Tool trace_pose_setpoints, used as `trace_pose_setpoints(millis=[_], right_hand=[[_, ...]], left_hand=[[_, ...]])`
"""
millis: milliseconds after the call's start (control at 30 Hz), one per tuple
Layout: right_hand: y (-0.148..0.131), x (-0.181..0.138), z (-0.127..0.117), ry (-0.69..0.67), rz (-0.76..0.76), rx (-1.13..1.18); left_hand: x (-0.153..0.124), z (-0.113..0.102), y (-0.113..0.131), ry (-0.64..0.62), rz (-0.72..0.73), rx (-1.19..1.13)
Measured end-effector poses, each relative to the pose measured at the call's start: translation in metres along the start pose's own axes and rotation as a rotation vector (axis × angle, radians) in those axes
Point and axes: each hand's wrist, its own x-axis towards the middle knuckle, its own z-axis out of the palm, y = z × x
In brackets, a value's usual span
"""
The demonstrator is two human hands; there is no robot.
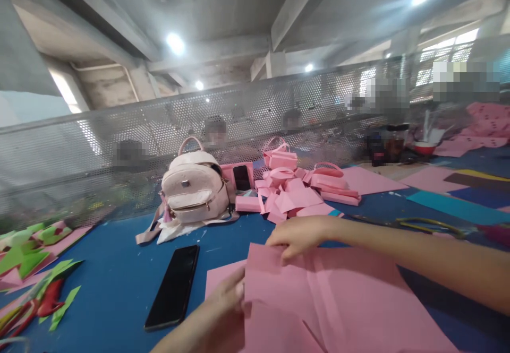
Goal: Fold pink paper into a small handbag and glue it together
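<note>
A large creased pink paper sheet (338, 300) lies on the blue table (115, 268) right in front of me. My right hand (297, 233) reaches in from the right and pinches the sheet's far left corner with bent fingers. My left hand (223, 302) comes up from the bottom edge and grips the sheet's left edge, the thumb pressed on the paper. The sheet carries several fold lines and a folded flap near my left hand.
A black phone (173, 286) lies left of the sheet. Behind stand a small pink backpack (194, 186) and a pile of folded pink paper pieces (298, 191). Green and pink scraps (27, 257) lie far left, scissors (422, 224) to the right. A perforated metal screen (119, 146) backs the table; people sit beyond it.
</note>
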Motion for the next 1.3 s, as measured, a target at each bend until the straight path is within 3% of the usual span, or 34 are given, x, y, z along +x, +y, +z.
trace_pose_setpoints(millis=[67,200,300,400,533,833,1033,1300], right_hand=[[-0.011,0.009,0.005,-0.042,-0.039,-0.049],[-0.027,0.027,0.018,-0.020,-0.050,-0.128],[-0.026,0.034,0.024,0.001,-0.011,-0.147],[-0.019,0.033,0.028,-0.007,0.050,-0.158],[-0.014,0.026,0.033,-0.012,0.097,-0.146],[-0.025,0.024,0.042,-0.002,0.115,-0.138],[-0.032,0.018,0.045,-0.003,0.140,-0.195],[-0.012,0.009,0.032,0.041,0.131,-0.148]], left_hand=[[0.005,-0.013,0.006,0.132,0.073,0.176],[0.014,-0.030,0.001,0.351,0.114,0.767],[0.013,-0.034,-0.008,0.473,0.145,0.898],[0.009,-0.037,-0.010,0.514,0.180,1.060],[0.008,-0.042,-0.005,0.433,0.189,1.350],[0.004,-0.045,0.002,0.197,0.249,1.595],[-0.002,-0.049,0.006,0.041,0.440,1.832],[-0.005,-0.050,0.000,-0.004,0.701,1.884]])
